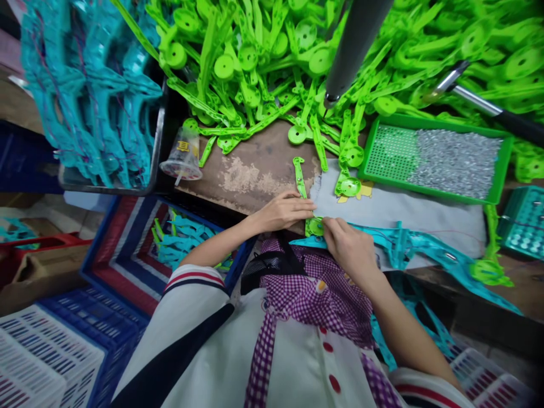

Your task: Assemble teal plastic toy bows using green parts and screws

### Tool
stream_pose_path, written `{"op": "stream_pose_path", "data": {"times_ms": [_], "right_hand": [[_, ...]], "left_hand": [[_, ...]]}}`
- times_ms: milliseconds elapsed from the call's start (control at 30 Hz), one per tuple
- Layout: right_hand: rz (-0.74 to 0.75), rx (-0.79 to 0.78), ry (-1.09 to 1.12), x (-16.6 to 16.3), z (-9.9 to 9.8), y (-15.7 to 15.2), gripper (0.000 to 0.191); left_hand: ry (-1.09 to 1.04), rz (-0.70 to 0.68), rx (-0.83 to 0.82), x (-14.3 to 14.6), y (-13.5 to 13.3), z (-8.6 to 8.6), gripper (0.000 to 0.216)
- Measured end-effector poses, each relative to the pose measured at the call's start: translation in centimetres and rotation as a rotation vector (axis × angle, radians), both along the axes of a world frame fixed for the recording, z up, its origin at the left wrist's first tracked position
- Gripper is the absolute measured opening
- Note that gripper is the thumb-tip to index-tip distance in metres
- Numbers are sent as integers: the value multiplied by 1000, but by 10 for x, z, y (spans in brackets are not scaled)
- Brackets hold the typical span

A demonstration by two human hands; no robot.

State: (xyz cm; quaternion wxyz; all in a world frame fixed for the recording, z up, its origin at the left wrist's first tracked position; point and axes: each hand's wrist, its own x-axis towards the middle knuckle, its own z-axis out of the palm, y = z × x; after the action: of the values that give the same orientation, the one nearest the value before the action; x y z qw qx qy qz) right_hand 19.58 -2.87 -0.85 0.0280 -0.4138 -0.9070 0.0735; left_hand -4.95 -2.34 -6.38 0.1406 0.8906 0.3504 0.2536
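Observation:
A bright green plastic arm [300, 177] lies at the table's front edge, its wider end over a long turquoise plastic frame [395, 238]. My left hand [284, 211] lies across the green arm, with its fingers together and closed on it. My right hand [351, 243] is closed in a pinch at the arm's wider end, over the turquoise frame. Whatever sits between the right fingertips is too small and hidden to name. The turquoise frame stretches off to the right, past a second green arm [491, 266].
Green arms [255, 62] pile up at the back. A dark powered screwdriver [352, 51] hangs above them. At right are a hammer [488, 102] and a green tray [433, 190] of small metal screws or pins. A plastic cup [182, 156] and turquoise frames [89, 102] stand left.

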Motion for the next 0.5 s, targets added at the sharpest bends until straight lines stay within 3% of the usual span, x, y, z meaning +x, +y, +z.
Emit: {"op": "stream_pose_path", "data": {"times_ms": [200,333,500], "right_hand": [[-13,-69,-90,-4,8,1,33],[4,-40,-24,-3,8,-3,33],[-183,-49,132,-5,13,-9,35]], "left_hand": [[90,-18,32,-1,-1,3,28],[76,-27,31,-3,-3,1,28],[1,7,-8,-2,-2,-1,29]]}}
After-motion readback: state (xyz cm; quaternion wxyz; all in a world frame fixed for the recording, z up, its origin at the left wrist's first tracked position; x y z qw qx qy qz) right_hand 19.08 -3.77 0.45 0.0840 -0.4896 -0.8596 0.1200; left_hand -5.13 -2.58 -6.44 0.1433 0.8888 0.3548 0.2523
